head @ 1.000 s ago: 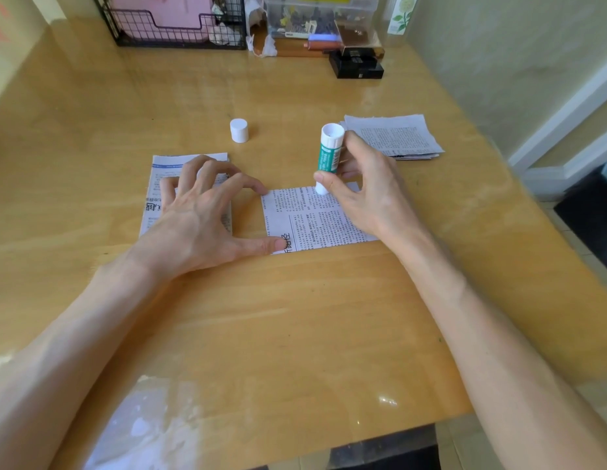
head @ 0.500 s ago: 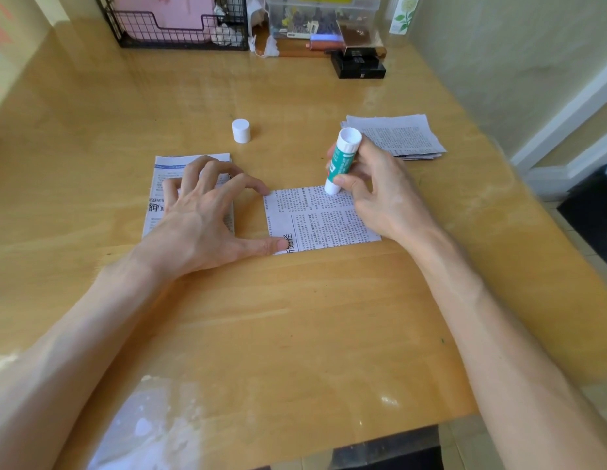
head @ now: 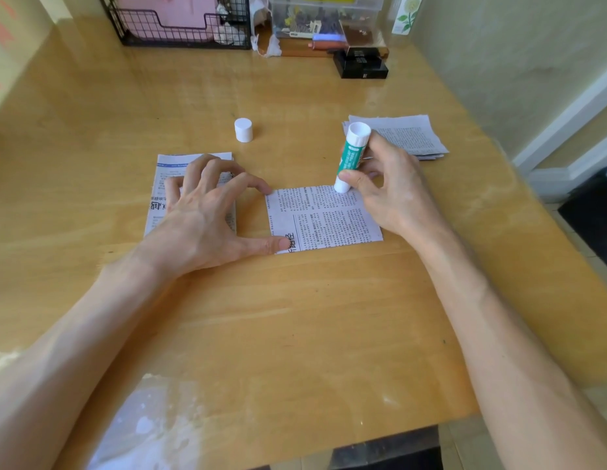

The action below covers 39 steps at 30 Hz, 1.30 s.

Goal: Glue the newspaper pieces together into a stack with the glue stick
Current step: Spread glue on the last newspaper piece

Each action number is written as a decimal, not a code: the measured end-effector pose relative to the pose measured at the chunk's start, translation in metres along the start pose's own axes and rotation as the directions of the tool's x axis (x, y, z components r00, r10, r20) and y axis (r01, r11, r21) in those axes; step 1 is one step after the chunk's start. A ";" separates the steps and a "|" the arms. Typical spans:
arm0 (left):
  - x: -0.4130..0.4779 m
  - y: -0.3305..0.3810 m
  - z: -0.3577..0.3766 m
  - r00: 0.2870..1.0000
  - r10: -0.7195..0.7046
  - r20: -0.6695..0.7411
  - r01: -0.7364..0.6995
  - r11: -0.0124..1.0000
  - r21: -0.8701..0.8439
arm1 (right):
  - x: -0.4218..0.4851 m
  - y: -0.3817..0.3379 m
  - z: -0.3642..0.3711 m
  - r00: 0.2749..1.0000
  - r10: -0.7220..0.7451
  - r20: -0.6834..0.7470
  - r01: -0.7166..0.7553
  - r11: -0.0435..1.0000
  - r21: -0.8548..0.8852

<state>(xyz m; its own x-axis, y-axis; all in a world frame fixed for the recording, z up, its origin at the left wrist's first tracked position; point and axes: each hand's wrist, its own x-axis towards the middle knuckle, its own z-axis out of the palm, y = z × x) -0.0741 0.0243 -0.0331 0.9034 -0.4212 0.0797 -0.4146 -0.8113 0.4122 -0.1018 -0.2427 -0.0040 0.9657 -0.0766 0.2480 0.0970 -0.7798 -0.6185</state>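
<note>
One sheet under glue, likely early | right hand grips stick | left hand spread, pinning sheet | pile unglued

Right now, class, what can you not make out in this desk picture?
Head view only:
- Any glue on the middle newspaper piece: too faint to see.
- Left newspaper piece: mostly covered by the left hand.
- Far pile: near corner hidden by the right hand and glue stick; sheet count too small.
- Clear box: cut off by top edge.
</note>
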 end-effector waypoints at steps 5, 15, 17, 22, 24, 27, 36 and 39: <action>0.000 0.001 0.000 1.000 -0.002 0.006 0.002 1.000 0.000 | 0.000 0.005 -0.001 0.999 0.038 0.019 -0.038 0.999 0.035; 0.000 0.000 0.000 1.000 0.006 0.002 -0.006 1.000 0.013 | 0.001 0.009 -0.007 1.000 0.016 -0.003 -0.016 0.999 -0.031; 0.001 -0.001 0.000 1.000 0.005 0.001 -0.005 1.000 0.015 | 0.001 0.010 -0.007 1.000 0.013 -0.015 -0.014 0.999 -0.035; 0.000 -0.001 0.001 1.000 0.009 -0.001 -0.009 1.000 0.011 | 0.001 0.012 -0.007 0.999 0.014 -0.052 -0.017 0.998 -0.060; 0.000 -0.001 0.001 1.000 0.008 -0.004 -0.008 1.000 0.012 | 0.001 0.012 -0.007 0.998 0.014 -0.057 -0.018 0.997 -0.070; 0.001 -0.001 0.001 1.000 0.005 0.000 -0.005 1.000 0.013 | 0.001 0.013 -0.007 0.999 0.017 -0.049 -0.021 0.997 -0.076; 0.000 -0.001 0.000 1.000 -0.001 0.006 0.001 1.000 0.015 | -0.001 0.014 -0.009 0.999 0.038 -0.010 -0.038 0.999 -0.024; 0.000 0.000 0.000 1.000 -0.002 0.010 0.002 1.000 0.017 | 0.000 0.015 -0.010 0.999 0.036 0.001 -0.036 0.999 -0.020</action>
<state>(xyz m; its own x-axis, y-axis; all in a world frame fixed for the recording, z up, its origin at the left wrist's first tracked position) -0.0735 0.0244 -0.0332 0.9031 -0.4238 0.0697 -0.4149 -0.8187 0.3971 -0.1033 -0.2604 -0.0056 0.9688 -0.1042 0.2247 0.0572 -0.7886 -0.6122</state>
